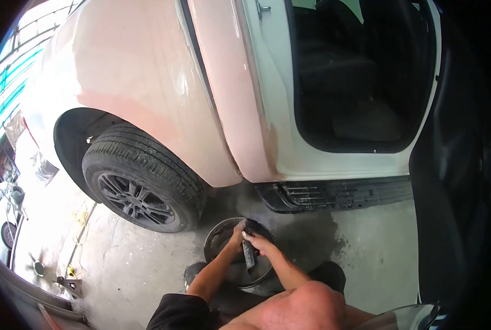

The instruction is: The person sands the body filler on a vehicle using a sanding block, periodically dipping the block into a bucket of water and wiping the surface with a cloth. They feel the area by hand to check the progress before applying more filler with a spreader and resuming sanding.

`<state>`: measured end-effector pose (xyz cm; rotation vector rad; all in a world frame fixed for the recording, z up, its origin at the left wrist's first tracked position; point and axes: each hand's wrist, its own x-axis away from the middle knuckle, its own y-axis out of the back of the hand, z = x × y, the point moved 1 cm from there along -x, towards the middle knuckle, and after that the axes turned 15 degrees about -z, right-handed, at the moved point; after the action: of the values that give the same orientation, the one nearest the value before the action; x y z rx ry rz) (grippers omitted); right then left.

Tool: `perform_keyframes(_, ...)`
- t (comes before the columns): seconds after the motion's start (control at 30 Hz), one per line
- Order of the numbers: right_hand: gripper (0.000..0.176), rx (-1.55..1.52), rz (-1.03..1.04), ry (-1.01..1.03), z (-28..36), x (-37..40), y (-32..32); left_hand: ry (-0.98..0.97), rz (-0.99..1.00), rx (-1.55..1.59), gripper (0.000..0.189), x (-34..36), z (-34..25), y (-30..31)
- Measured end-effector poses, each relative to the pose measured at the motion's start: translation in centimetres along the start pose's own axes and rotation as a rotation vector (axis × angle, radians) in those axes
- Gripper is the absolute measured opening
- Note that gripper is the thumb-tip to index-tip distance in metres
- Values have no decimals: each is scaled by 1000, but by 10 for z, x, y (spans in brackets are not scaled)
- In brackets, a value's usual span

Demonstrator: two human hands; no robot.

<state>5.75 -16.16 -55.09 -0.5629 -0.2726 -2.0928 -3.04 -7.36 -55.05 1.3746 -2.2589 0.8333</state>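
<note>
Over a round dark basin [217,233] on the floor, both of my hands meet on a long, narrow sanding block [249,257], dark and speckled as if wet. My left hand [237,231] is closed around its upper end. Just to the right, my right hand [257,242] grips the same block, thumb along its top. The lower end points down toward me, inside the basin's outline. Fingers on the far side of the block are hidden, and the basin's contents are hard to make out.
Ahead stands a vehicle with pinkish, patchy body panels [146,66], a front or rear wheel [141,187] and an open doorway. A black running board [339,193] juts out above the wet concrete floor [311,236]. A dark door panel [448,181] hangs at right.
</note>
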Motion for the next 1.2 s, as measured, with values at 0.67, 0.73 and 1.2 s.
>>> perform_keyframes(0.67, 37, 1458, 31, 169, -121, -117, -55, -628, 137, -1600, 36, -73, 160, 137)
perform_keyframes(0.73, 37, 1622, 171, 266, -112, -115, -50, -387, 290, -1999, 38, -66, 124, 129)
perform_keyframes(1.2, 54, 636, 493, 126, -127, -133, -61, -656, -521, -1277, 41, -15, -38, 157)
